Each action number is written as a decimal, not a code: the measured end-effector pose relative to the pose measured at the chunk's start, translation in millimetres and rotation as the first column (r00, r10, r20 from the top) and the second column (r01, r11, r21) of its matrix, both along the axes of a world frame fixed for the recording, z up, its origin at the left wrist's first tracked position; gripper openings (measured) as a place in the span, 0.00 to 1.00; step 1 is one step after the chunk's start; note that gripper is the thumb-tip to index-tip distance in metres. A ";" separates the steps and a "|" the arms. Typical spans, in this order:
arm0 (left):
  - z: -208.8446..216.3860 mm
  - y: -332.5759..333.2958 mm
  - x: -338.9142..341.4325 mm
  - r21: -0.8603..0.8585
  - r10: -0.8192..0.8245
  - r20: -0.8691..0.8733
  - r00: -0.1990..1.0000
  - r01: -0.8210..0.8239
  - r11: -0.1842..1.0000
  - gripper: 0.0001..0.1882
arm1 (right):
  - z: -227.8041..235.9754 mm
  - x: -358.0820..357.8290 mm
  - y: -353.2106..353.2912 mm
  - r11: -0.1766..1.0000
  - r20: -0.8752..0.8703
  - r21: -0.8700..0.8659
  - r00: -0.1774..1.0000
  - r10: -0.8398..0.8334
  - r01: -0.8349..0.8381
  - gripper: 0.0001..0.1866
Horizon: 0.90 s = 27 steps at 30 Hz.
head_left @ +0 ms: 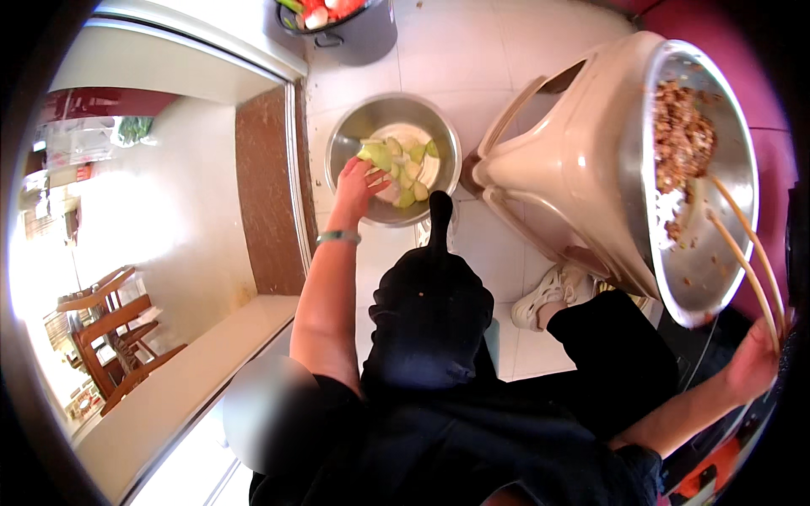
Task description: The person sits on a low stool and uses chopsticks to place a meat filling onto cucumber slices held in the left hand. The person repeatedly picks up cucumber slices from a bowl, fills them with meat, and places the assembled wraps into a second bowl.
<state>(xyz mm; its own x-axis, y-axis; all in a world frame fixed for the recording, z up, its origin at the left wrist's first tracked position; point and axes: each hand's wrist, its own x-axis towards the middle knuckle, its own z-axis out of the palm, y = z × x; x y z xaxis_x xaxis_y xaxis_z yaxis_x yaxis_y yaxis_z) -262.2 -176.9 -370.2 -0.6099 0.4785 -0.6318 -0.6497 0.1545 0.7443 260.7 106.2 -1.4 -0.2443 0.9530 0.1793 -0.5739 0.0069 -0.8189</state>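
My left hand is over the steel bowl on the floor, fingers spread. Its fingertips are at a pale green cut piece, seemingly touching it. Several similar green pieces, perhaps a sliced vegetable, lie in the bowl. At the far right, my right hand is closed round a pair of long wooden chopsticks. Their tips are inside a large steel basin. Brown, minced-looking filling and some white bits lie in that basin.
A beige plastic stool is under the basin. Farther off stands a dark pot holding red and white food. A black shape with a narrow stalk rises before me. A doorway with a wooden chair beyond is at left.
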 end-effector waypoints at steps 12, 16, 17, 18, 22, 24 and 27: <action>375.8 96.9 127.5 0.809 -0.512 -0.300 0.805 0.499 0.310 0.18 | 69.5 -121.4 -91.6 0.548 0.447 0.812 0.818 -0.363 -0.200 0.08; 415.7 136.0 191.0 0.829 -0.597 -0.255 0.761 0.490 0.270 0.20 | 76.6 -125.2 -102.9 0.533 0.439 0.835 0.749 -0.496 -0.137 0.08; 416.9 141.2 205.4 0.835 -0.598 -0.231 0.768 0.472 0.284 0.19 | 74.0 -125.9 -102.7 0.532 0.421 0.839 0.751 -0.510 -0.109 0.08; 418.4 146.2 217.2 0.840 -0.597 -0.206 0.776 0.453 0.299 0.18 | 70.0 -125.9 -99.7 0.508 0.401 0.857 0.728 -0.555 -0.085 0.09; 400.3 159.3 241.6 0.868 -0.566 -0.194 0.801 0.409 0.281 0.18 | 55.1 -128.4 -89.7 0.535 0.395 0.843 0.740 -0.545 -0.056 0.12; 390.3 162.2 243.9 0.865 -0.541 -0.219 0.812 0.418 0.278 0.18 | 46.9 -130.4 -83.4 0.566 0.416 0.823 0.736 -0.534 -0.054 0.13; 379.3 164.9 243.3 0.872 -0.515 -0.230 0.826 0.409 0.267 0.17 | 39.8 -132.9 -79.5 0.575 0.450 0.814 0.710 -0.541 -0.078 0.13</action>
